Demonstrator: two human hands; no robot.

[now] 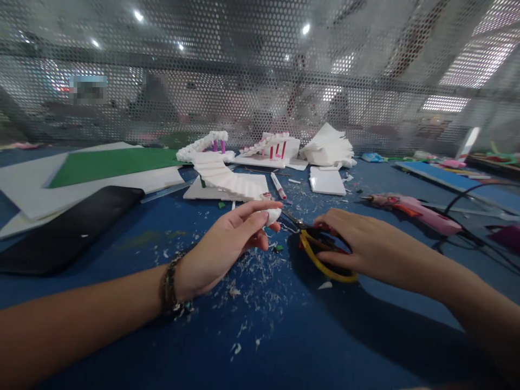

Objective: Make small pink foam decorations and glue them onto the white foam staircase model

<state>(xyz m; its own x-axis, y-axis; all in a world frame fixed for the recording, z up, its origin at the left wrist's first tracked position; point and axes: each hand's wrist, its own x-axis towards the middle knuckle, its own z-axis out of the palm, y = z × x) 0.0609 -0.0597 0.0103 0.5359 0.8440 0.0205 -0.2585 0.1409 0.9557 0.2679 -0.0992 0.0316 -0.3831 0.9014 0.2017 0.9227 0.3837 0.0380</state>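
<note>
Between the thumb and fingers of my left hand (pixel 227 244) is a small white piece of foam (pixel 273 216). My right hand (pixel 357 244) has its fingers around the handles of a pair of scissors (pixel 312 254) with yellow and red grips. The blades point up and left, close to the foam piece; part of them is hidden by my left fingers. Just beyond my hands stands a white stepped foam model (pixel 227 179) on a flat white base. White scraps (pixel 244 276) are strewn over the blue table under and around my hands.
A black case-like object (pixel 73 227) and green sheet (pixel 109 162) lie left. Behind are two more stepped models (pixel 205 145) (pixel 270 149), a white stack (pixel 329 146), a marker (pixel 278 186) and a white block (pixel 327 180). A pink glue gun (pixel 422 211) with its cord lies right.
</note>
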